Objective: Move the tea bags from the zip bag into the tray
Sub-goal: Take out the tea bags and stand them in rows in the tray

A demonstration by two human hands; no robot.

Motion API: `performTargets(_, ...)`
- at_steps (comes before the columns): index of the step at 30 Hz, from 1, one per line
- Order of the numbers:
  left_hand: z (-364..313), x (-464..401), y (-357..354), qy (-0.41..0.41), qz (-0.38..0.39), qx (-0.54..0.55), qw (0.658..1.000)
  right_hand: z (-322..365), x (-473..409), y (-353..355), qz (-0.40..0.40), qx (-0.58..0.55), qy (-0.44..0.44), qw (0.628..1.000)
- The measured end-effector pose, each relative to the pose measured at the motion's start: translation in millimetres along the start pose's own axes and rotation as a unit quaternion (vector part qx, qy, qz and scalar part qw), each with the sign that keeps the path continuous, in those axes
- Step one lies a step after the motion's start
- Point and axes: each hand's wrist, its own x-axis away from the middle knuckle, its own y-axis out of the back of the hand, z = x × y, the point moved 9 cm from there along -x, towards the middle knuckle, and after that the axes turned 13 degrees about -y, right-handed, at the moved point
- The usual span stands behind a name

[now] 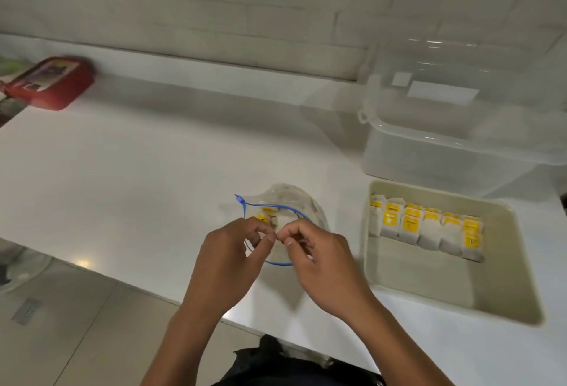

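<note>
A clear zip bag (294, 201) with a blue zip rim lies open on the white counter, with a few yellow-tagged tea bags (267, 217) showing inside its mouth. My left hand (228, 258) and my right hand (316, 260) meet over the bag's mouth, fingertips pinched together on something small and pale between them, seemingly a tea bag; motion blur hides the detail. To the right sits a beige tray (429, 290) holding a row of several tea bags (426, 227) along its far side.
A clear plastic lidded container (460, 121) stands behind the tray at the back right. A red box (50, 81) lies at the far left by the wall. The counter edge (129, 284) runs diagonally near me, with tiled floor below.
</note>
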Motion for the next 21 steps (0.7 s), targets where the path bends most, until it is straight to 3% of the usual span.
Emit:
performTargets(3, 25, 1, 11, 0.023, -0.042, -0.083, 0.995, 2, -22, -31, 0.028, 0.091, -0.001, 0.995)
performTargets(8, 55, 1, -6, 0.088, -0.041, -0.008, 0.995, -11, -70, -62, 0.000, 0.251, -0.004, 0.968)
performTargets(12, 66, -4, -11, 0.075, -0.008, -0.005, 0.997, -16, -89, -68, -0.063, 0.364, -0.020, 0.929)
performTargets(21, 72, -5, 6, 0.059, -0.007, 0.009, 0.998, -23, -102, -88, -0.073, 0.344, -0.096, 0.931)
